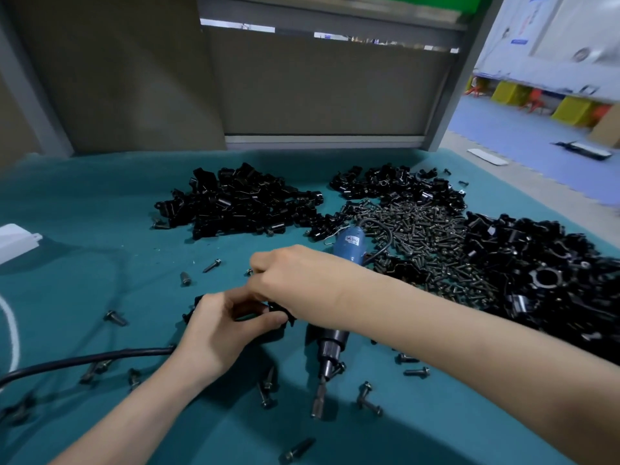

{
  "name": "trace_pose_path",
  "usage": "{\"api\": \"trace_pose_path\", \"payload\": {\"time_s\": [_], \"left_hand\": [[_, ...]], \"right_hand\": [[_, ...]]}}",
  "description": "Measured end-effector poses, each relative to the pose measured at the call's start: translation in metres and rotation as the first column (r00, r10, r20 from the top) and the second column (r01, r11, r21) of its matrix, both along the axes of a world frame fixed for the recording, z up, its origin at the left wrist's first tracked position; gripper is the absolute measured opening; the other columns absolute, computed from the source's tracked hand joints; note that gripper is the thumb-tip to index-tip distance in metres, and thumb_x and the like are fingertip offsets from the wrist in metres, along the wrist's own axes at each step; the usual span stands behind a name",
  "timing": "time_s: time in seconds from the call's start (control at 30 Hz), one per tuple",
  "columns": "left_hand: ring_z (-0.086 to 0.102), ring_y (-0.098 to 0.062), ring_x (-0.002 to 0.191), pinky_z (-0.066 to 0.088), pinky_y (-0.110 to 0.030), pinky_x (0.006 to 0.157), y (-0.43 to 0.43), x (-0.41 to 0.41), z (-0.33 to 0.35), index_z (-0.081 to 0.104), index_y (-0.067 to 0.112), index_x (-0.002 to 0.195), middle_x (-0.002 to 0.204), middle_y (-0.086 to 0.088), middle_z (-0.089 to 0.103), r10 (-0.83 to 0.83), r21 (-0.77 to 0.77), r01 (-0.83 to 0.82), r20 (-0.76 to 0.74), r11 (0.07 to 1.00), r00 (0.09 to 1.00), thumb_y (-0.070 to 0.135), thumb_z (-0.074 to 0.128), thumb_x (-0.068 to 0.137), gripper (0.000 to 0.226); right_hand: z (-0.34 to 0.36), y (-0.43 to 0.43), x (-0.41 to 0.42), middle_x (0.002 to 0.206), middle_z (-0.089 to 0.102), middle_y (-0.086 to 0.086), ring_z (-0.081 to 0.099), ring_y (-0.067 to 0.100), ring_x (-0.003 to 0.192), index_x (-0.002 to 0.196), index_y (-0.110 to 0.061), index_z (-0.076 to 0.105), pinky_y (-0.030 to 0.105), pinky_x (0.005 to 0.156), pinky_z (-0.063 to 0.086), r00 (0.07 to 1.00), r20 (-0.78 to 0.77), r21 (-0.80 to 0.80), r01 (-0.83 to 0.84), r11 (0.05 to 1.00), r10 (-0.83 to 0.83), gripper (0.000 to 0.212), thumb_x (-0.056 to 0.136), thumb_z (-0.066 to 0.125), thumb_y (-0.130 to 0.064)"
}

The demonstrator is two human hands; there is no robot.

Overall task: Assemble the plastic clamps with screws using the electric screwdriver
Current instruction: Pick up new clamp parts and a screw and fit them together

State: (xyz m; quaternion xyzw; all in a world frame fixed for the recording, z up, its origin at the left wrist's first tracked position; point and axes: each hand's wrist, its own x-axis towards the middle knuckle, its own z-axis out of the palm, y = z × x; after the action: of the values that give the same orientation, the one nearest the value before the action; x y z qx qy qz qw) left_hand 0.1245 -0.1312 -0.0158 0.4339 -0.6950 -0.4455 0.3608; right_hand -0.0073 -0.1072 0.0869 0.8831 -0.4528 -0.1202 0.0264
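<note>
My left hand (218, 333) grips a black plastic clamp (283, 313) at the middle of the teal table, thumb and fingers curled round it. My right hand (295, 280) reaches over from the right, its fingers curled down onto the same clamp; what they pinch is hidden. The blue electric screwdriver (349, 245) lies on the cloth under my right wrist, its dark nose and bit (323, 374) pointing toward me. Neither hand holds it.
A heap of black clamp parts (235, 203) sits at the back centre, another heap (536, 273) at the right, a spread of screws (422, 236) between them. Loose screws (369, 397) dot the near cloth. A black cable (84, 359) runs in from the left. A white object (15, 239) lies at the left edge.
</note>
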Motion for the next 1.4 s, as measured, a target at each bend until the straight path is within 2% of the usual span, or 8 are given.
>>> {"api": "trace_pose_path", "payload": {"time_s": [0.33,0.5,0.63,0.8,1.0,1.07,1.17,1.4], "left_hand": [[0.059,0.006,0.052,0.041,-0.004,0.054,0.002,-0.002,0.002,0.072,0.03,0.069,0.061,0.008,0.07,0.017,0.059,-0.012,-0.086,0.998,0.996,0.002,0.082,0.067,0.03],[0.066,-0.001,0.061,0.047,-0.009,0.059,0.002,0.0,0.001,0.077,0.031,0.073,0.073,-0.001,0.074,-0.003,0.095,0.018,-0.155,0.995,0.988,0.028,0.081,0.055,0.018],[0.068,-0.003,0.066,0.049,-0.011,0.062,0.002,0.001,0.001,0.076,0.038,0.077,0.076,0.0,0.075,-0.06,0.066,0.072,-0.17,0.995,0.984,0.032,0.078,0.057,0.022],[0.07,-0.009,0.073,0.052,-0.016,0.068,0.0,0.002,-0.003,0.076,0.037,0.081,0.079,-0.001,0.075,-0.048,0.08,0.062,-0.169,0.995,0.984,0.041,0.079,0.053,0.028],[0.069,-0.007,0.069,0.051,-0.014,0.065,-0.001,0.001,-0.003,0.076,0.038,0.078,0.077,-0.003,0.075,-0.054,0.051,0.062,-0.143,0.997,0.988,0.038,0.079,0.055,0.023],[0.067,-0.004,0.064,0.05,-0.013,0.063,-0.001,0.001,-0.004,0.075,0.035,0.071,0.073,-0.002,0.074,-0.042,0.048,0.048,-0.125,0.998,0.991,0.03,0.081,0.059,0.015],[0.067,0.0,0.063,0.049,-0.01,0.06,-0.002,0.0,-0.007,0.075,0.032,0.065,0.069,0.004,0.074,-0.03,0.033,0.033,-0.104,0.999,0.994,0.008,0.084,0.065,0.026],[0.066,0.001,0.065,0.045,-0.007,0.059,0.002,0.001,-0.002,0.074,0.039,0.073,0.074,0.007,0.074,-0.061,-0.025,0.06,-0.055,0.998,0.997,0.007,0.083,0.067,0.034]], "right_hand": [[-0.002,-0.001,-0.014,0.105,0.041,0.002,0.051,0.024,0.089,0.109,-0.011,0.061,0.038,0.08,0.045,0.984,0.141,0.031,0.105,0.994,-0.108,0.018,0.097,0.049,-0.006],[-0.001,-0.012,-0.018,0.103,0.05,-0.002,0.054,0.023,0.104,0.105,-0.014,0.067,0.033,0.084,0.042,0.966,0.209,0.095,0.132,0.987,-0.149,0.016,0.095,0.055,-0.011],[0.0,-0.017,-0.022,0.096,0.066,0.003,0.06,0.02,0.089,0.091,-0.016,0.071,0.041,0.083,0.049,0.943,0.279,0.226,0.12,0.967,-0.182,0.009,0.089,0.064,-0.012],[-0.003,-0.021,-0.024,0.093,0.066,0.002,0.058,0.015,0.085,0.091,-0.015,0.072,0.031,0.079,0.047,0.905,0.379,0.207,0.12,0.971,-0.193,0.008,0.089,0.064,-0.013],[-0.001,-0.018,-0.018,0.097,0.062,0.002,0.058,0.021,0.093,0.092,-0.013,0.069,0.038,0.083,0.048,0.952,0.267,0.17,0.105,0.98,-0.149,0.009,0.091,0.061,-0.011],[-0.001,-0.016,-0.009,0.094,0.054,0.002,0.057,0.025,0.092,0.087,-0.016,0.063,0.035,0.074,0.046,0.98,0.168,0.114,0.087,0.99,-0.105,0.009,0.09,0.059,-0.009],[-0.004,-0.011,0.003,0.075,0.041,0.001,0.048,0.022,0.066,0.08,-0.018,0.046,0.029,0.051,0.033,0.997,0.061,0.017,0.048,0.999,-0.049,0.019,0.084,0.061,-0.007],[-0.013,-0.014,-0.016,0.064,0.04,-0.006,0.05,0.024,0.076,0.061,-0.024,0.033,0.031,0.06,0.029,0.957,0.221,-0.003,0.192,0.981,-0.187,0.049,0.083,0.068,-0.049]]}}
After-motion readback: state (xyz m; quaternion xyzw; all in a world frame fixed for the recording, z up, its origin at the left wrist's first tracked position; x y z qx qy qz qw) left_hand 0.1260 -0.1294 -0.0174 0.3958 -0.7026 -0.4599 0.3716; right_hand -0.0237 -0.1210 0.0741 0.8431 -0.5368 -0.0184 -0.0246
